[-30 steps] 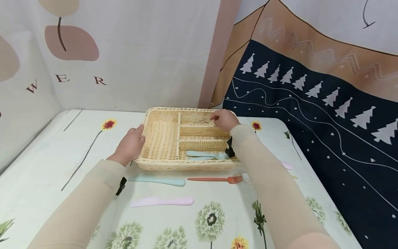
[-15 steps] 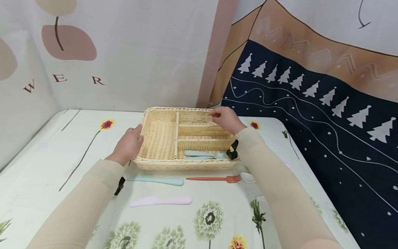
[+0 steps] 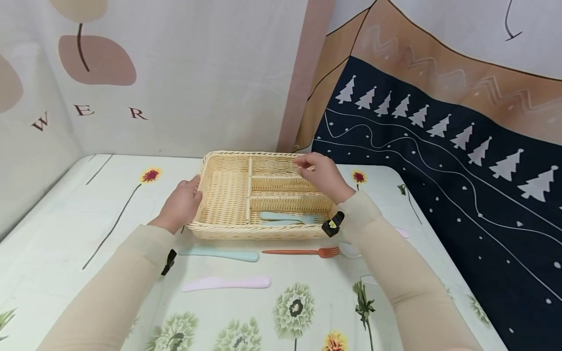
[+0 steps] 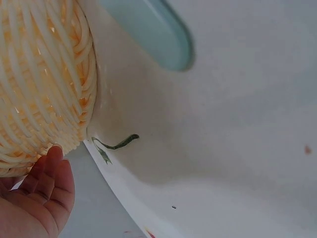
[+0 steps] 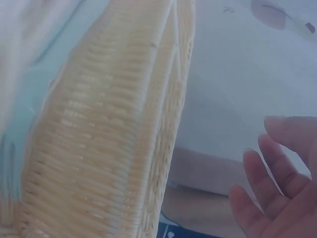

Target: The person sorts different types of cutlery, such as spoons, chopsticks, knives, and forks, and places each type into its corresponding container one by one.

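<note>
A wicker cutlery tray [image 3: 224, 195] with several compartments sits at the far side of the table. My left hand [image 3: 180, 204] grips its left end, thumb at the rim; in the left wrist view curled fingers [image 4: 62, 186] press against the woven wall. Over the back right compartments hovers my right hand [image 3: 326, 176], fingers relaxed. The right wrist view shows its thumb [image 5: 287, 131] apart from the fingers, with nothing between them. Light blue cutlery, including a fork [image 3: 311, 219], lies in the front compartment.
In front of the tray lie a light blue knife [image 3: 228, 254], a pink knife [image 3: 228, 283] and an orange fork [image 3: 303, 252]. A white spoon [image 3: 349, 250] is partly behind the right sleeve. Beyond that sleeve a pink piece [image 3: 402, 233] shows.
My right hand's thumb and fingers have parted, and its wrist has swung slightly right and toward me. The left hand keeps its grip on the tray, which stays in place.
</note>
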`<control>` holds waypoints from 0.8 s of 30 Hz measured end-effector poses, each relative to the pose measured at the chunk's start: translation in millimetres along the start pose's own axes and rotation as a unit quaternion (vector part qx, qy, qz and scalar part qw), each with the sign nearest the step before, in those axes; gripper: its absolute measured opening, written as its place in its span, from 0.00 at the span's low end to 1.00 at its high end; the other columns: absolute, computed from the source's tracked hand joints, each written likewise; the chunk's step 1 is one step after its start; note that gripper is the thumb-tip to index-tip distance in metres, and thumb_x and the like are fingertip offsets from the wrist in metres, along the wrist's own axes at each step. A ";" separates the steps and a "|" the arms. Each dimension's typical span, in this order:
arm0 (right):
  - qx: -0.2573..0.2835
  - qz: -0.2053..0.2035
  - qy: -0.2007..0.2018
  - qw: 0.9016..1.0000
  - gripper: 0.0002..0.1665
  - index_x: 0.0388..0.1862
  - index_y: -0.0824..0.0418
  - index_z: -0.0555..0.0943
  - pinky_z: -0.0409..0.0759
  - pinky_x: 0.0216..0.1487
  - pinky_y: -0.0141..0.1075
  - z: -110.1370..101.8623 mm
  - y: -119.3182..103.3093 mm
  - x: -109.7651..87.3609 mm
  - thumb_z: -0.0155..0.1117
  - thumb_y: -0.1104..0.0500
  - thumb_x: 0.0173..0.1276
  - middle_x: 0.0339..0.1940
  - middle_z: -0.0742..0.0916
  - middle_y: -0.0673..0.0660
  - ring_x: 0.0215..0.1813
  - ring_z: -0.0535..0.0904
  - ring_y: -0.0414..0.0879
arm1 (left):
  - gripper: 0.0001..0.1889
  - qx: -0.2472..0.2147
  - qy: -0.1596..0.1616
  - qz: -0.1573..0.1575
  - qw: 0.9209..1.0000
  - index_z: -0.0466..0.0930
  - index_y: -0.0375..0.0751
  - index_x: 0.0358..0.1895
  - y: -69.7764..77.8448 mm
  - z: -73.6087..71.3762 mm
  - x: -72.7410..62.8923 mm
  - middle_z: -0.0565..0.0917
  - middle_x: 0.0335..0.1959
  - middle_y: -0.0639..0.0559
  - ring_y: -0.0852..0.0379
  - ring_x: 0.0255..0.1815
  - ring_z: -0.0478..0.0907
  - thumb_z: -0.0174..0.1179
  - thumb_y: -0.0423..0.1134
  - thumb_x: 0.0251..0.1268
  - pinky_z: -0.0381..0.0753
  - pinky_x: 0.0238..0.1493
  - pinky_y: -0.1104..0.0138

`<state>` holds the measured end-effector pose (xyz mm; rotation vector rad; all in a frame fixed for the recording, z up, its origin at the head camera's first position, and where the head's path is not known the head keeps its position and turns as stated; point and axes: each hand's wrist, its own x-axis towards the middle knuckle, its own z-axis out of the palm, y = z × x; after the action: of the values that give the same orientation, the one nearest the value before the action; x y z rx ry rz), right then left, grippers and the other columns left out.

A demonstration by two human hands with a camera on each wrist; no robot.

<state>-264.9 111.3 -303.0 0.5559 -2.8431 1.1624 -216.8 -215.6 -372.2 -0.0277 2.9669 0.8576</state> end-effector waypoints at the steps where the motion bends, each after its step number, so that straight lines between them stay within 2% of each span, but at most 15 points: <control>1: 0.001 -0.003 0.002 1.000 0.15 0.55 0.60 0.82 0.76 0.56 0.42 0.3 -0.6 -1.9 0.60 0.63 0.70 0.52 0.82 0.57 0.53 0.74 0.49 | 0.29 0.001 0.000 0.001 1.000 0.43 0.29 0.75 -0.1 0.2 0.2 0.64 0.59 0.27 0.41 0.47 0.70 0.36 0.36 0.78 0.75 0.53 0.50; 5: 0.008 -0.010 0.009 1.000 0.16 0.55 0.61 0.82 0.76 0.56 0.42 1.8 -3.1 -9.0 0.62 0.63 0.69 0.52 0.83 0.57 0.53 0.74 0.49 | 0.29 0.000 0.000 0.002 1.000 0.43 0.29 0.75 -0.6 0.4 0.6 0.64 0.60 0.27 0.41 0.46 0.70 0.36 0.37 0.78 0.75 0.53 0.50; 14: 0.018 -0.029 0.015 0.999 0.17 0.55 0.62 0.82 0.76 0.56 0.43 8.4 -1.3 -27.5 0.62 0.64 0.69 0.53 0.83 0.56 0.55 0.75 0.48 | 0.29 -0.002 0.002 0.003 1.000 0.43 0.29 0.75 0.4 -0.5 -0.3 0.64 0.59 0.26 0.42 0.43 0.71 0.36 0.36 0.78 0.77 0.45 0.54; 20: 0.016 -0.057 0.015 0.998 0.16 0.53 0.62 0.83 0.76 0.55 0.44 12.6 -0.1 -40.5 0.64 0.63 0.67 0.53 0.83 0.56 0.56 0.75 0.49 | 0.29 -0.002 -0.001 0.004 1.000 0.43 0.28 0.75 0.6 -1.2 0.3 0.64 0.59 0.26 0.42 0.44 0.70 0.36 0.36 0.78 0.76 0.47 0.54; 24: 0.012 -0.061 0.012 0.998 0.16 0.53 0.62 0.83 0.76 0.55 0.44 15.4 0.6 -48.0 0.65 0.63 0.66 0.53 0.83 0.56 0.55 0.76 0.48 | 0.29 -0.001 -0.004 0.003 1.000 0.43 0.29 0.75 0.3 -1.6 0.9 0.63 0.60 0.26 0.41 0.45 0.70 0.36 0.37 0.78 0.76 0.50 0.52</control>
<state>-218.4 116.4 -321.7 0.7004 -2.7357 1.1753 -217.8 -216.3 -370.8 -0.0142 2.9600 0.8598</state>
